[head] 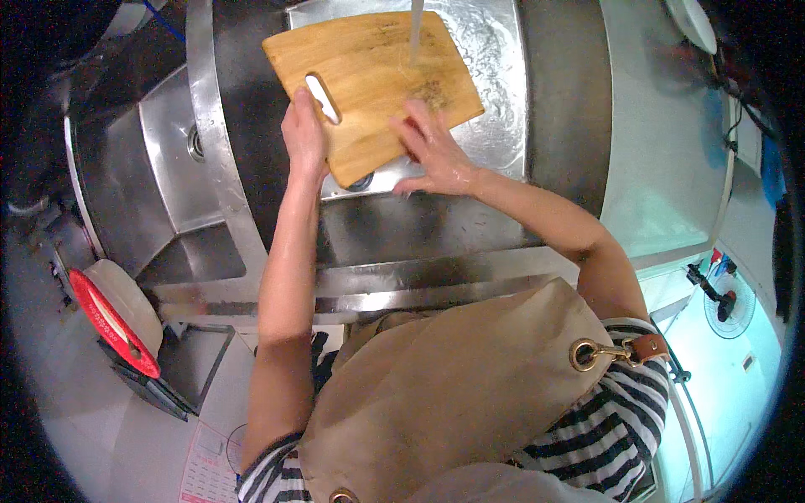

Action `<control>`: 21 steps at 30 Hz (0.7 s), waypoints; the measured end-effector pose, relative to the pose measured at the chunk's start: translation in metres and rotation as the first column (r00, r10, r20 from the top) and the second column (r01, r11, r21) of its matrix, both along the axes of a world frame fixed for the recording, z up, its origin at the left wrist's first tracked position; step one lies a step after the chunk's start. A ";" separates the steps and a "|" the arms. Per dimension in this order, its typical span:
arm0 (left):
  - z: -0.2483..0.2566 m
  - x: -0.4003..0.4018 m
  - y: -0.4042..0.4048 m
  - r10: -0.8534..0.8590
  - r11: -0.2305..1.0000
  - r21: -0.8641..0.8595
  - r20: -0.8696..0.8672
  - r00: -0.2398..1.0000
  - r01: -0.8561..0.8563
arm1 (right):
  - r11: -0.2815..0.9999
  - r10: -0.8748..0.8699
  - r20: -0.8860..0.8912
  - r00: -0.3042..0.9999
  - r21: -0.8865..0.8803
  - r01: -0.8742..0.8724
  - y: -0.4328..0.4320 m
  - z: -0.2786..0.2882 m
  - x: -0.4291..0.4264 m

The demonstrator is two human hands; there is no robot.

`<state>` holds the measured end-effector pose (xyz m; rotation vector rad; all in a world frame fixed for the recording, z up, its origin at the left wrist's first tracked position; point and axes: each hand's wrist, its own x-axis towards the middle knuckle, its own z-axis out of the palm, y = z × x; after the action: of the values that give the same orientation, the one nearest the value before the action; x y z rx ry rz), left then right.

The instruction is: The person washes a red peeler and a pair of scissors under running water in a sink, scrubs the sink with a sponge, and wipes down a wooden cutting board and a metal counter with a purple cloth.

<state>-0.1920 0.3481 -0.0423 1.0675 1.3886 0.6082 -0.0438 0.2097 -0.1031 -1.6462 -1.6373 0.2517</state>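
Observation:
A wooden cutting board [368,69] is held tilted over a stainless steel sink basin [497,75]. My left hand [307,135] grips its left edge beside the handle slot. Dark stains mark the board's right side. A thin stream of water [416,31] falls onto its upper right part. My wet right hand [434,148] is at the board's lower right edge, fingers spread and slightly blurred. Whether its fingertips touch the wood I cannot tell. Beneath the board's lower corner, a dark round thing [361,182] is partly hidden.
To the left is a second steel basin [188,195] with a drain [196,143], past a metal divider [210,107]. A red-rimmed white container [129,308] stands at the lower left. A pale counter [666,138] lies right, with an electric fan [729,308] beyond.

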 end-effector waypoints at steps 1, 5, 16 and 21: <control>0.010 0.007 -0.001 0.067 0.995 -0.086 0.146 0.987 -0.055 | 0.991 0.125 0.106 0.986 -0.058 -0.119 0.002 0.021 0.003; 0.047 0.005 0.017 -0.055 0.927 -0.352 0.212 0.976 0.129 | 0.939 0.329 0.116 0.937 -0.149 -0.311 0.029 0.074 0.047; 0.011 0.006 -0.021 -0.309 0.896 0.317 -0.057 0.949 0.311 | 0.959 0.212 -0.411 0.887 -0.087 -0.269 0.163 0.066 0.108; -0.013 -0.008 -0.028 -0.164 0.953 0.245 -0.069 0.984 0.176 | 0.988 -0.148 -0.180 0.973 0.009 0.152 0.143 0.015 -0.038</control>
<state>-0.2000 0.3206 -0.0556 1.3972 1.2662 0.6463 -0.0823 0.3532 -0.0877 -1.6704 -1.3706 0.2938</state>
